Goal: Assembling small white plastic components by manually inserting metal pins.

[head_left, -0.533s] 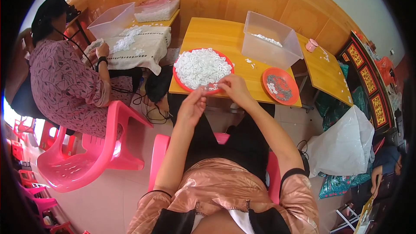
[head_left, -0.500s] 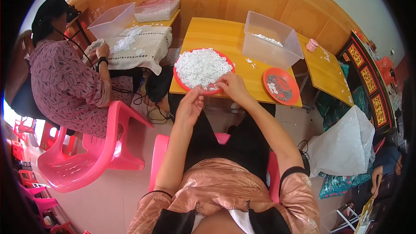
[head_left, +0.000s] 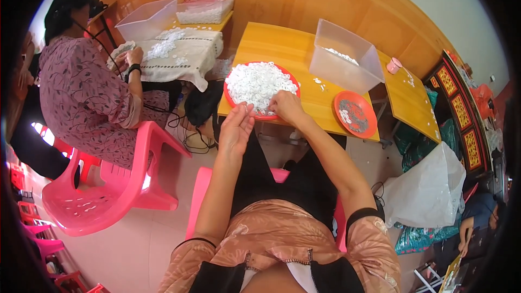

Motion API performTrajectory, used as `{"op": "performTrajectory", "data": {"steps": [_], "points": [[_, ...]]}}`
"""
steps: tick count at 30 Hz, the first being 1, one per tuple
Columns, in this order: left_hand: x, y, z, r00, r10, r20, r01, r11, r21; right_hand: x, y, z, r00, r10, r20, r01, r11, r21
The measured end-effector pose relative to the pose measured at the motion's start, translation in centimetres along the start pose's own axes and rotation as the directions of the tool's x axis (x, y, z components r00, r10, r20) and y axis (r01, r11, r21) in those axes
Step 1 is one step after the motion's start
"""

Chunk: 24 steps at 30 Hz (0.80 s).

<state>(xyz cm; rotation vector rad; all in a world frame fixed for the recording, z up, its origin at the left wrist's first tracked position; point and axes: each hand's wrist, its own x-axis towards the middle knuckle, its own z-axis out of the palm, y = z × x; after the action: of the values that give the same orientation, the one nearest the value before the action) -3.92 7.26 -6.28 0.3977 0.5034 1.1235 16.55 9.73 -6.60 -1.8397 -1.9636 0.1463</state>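
A round red plate (head_left: pixel 298 86) is heaped with small white plastic pieces (head_left: pixel 259 82), some of them ring-like. My left hand (head_left: pixel 236 130) is at the plate's near left rim, palm turned up. Its thumb and fingertips are pinched together; whatever is between them is too small to make out. Across from it, my right hand (head_left: pixel 287 107) reaches over the near right rim. Its bent fingers press together at the edge of the heap, and their tips are partly hidden. To the right, an orange-red plate (head_left: pixel 340 123) carries small grey pieces (head_left: pixel 356 118) and a few white ones.
The wooden table (head_left: pixel 271 38) also bears a clear plastic bin (head_left: pixel 345 68) with white pieces inside. At left, a co-worker (head_left: pixel 89 97) handles pieces at a cloth-covered table (head_left: pixel 195 57), beside a pink chair (head_left: pixel 144 168). A white sack (head_left: pixel 423 190) stands at right.
My right hand has moved in among the white pieces at the near rim. My left hand has turned its palm further up beside the plate. The whole view has shifted slightly.
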Motion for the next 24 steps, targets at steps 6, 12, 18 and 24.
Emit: {"op": "performTrajectory", "data": {"steps": [6,12,18,24], "points": [[0.1,-0.9,-0.1,0.999,-0.047,0.026,0.047,0.999,-0.017,0.7,0.6,0.3,0.997,0.033,0.071,-0.03,0.998,-0.05],[-0.4,-1.6,0.9,0.989,-0.037,0.142,0.046,0.997,-0.063,0.8,0.3,0.8,0.995,-0.047,0.085,0.053,0.996,-0.075],[-1.4,-1.7,2.0,0.991,-0.045,0.129,0.047,0.999,-0.011,-0.1,-0.6,-0.1,0.996,-0.071,-0.046,0.075,0.991,0.112],[-2.2,-2.3,2.6,0.989,-0.058,0.135,0.051,0.997,0.055,-4.2,-4.0,-3.1,0.967,0.147,-0.209,0.01,0.797,0.605]]}}
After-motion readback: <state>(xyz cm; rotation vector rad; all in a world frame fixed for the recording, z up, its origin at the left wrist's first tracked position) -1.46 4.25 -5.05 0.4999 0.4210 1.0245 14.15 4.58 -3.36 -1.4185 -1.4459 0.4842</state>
